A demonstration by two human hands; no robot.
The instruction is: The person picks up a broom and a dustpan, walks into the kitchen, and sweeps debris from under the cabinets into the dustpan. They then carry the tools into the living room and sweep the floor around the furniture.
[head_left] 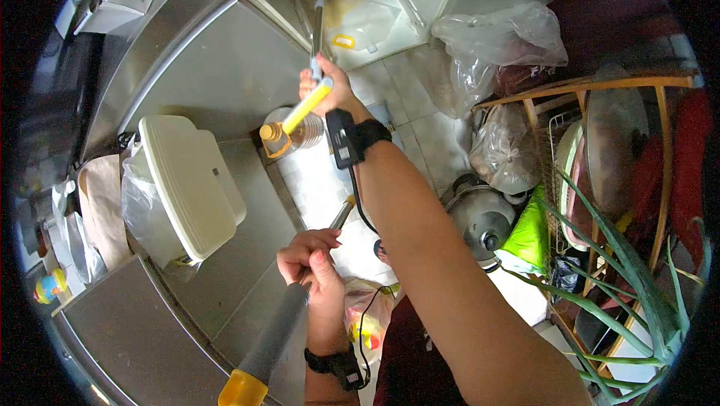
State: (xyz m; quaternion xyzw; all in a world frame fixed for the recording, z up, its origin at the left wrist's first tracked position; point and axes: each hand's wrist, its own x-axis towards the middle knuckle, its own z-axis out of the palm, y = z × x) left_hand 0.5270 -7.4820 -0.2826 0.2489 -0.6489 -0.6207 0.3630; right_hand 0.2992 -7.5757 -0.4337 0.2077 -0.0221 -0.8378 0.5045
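My right hand (330, 89) is closed round a thin metal pole (318, 27), which reaches up toward an open cabinet. A yellow tube (309, 106) shows beside that hand; how it joins the pole is unclear. Lower down, my left hand (311, 257) has its fingers curled round a second pole with a grey grip (271, 335) and a yellow end (244, 388). This pole's metal part points up past the fingers. A clear plastic bottle with an orange cap (271, 133) stands just left of my right wrist.
A cream lidded bin (191, 188) hangs at the left above a dark counter (142, 331). To the right are a metal pot (484, 218), plastic bags (510, 38), a green bag (525, 237), a wooden rack (664, 158) and long green leaves (630, 278).
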